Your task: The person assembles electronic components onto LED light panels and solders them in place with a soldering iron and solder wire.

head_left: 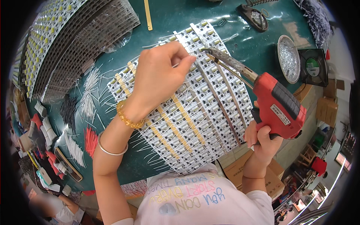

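Fingers (186, 63) of the left hand (159, 73) pinched together, low over the sheet of circuit boards (240, 98); too small to tell whether on a wire or on nothing. Right hand (264, 137) clamped round the handle of the red soldering gun (279, 103), long nose slanted leftward to just beside the left fingertips, probably for meeting at one small spot from opposite sides. Contact between tip and board: impossible to tell. Sheet laid flat on the green table (258, 48), below both hands, likely for steady support and a straight look down. Yellow strips (188, 119) set along the rows, perhaps as spacers. White wires (89, 95), black wires (69, 109) and red wires (90, 141) heaped by colour on the left, seemingly for easy picking. Dish (293, 80) of shiny bits and dark fan (313, 67) off to the right, beyond the gun.
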The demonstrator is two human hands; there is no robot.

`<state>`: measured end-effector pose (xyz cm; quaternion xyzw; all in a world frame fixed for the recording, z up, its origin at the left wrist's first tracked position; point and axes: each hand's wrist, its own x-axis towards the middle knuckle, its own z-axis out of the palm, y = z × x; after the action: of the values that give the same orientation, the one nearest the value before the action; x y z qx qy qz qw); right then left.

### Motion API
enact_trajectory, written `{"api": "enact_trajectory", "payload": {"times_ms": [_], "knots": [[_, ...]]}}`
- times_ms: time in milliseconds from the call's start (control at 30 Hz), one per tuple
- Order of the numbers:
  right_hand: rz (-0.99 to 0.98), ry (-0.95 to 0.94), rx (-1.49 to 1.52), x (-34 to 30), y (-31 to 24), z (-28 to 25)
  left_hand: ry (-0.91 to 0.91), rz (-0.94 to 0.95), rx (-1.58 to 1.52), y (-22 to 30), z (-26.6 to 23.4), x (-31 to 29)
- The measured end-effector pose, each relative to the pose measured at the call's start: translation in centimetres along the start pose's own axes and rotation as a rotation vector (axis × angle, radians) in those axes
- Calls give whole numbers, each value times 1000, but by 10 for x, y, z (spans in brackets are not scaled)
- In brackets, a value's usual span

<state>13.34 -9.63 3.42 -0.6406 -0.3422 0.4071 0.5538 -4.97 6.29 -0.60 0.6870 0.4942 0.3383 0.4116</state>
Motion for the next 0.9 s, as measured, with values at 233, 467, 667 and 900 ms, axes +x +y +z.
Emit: {"api": "enact_trajectory", "payload": {"times_ms": [233, 467, 667, 900], "knots": [[6, -14, -73, 0, 6, -4, -56, 8, 105, -6, 4, 0], [24, -6, -63, 1, 5, -4, -64, -45, 101, -5, 2, 1], [88, -38, -32, -2, 8, -13, -98, -99, 68, -3, -1, 2], [84, -91, -2, -1, 6, -10, -84, -90, 81, -4, 0, 2]]}}
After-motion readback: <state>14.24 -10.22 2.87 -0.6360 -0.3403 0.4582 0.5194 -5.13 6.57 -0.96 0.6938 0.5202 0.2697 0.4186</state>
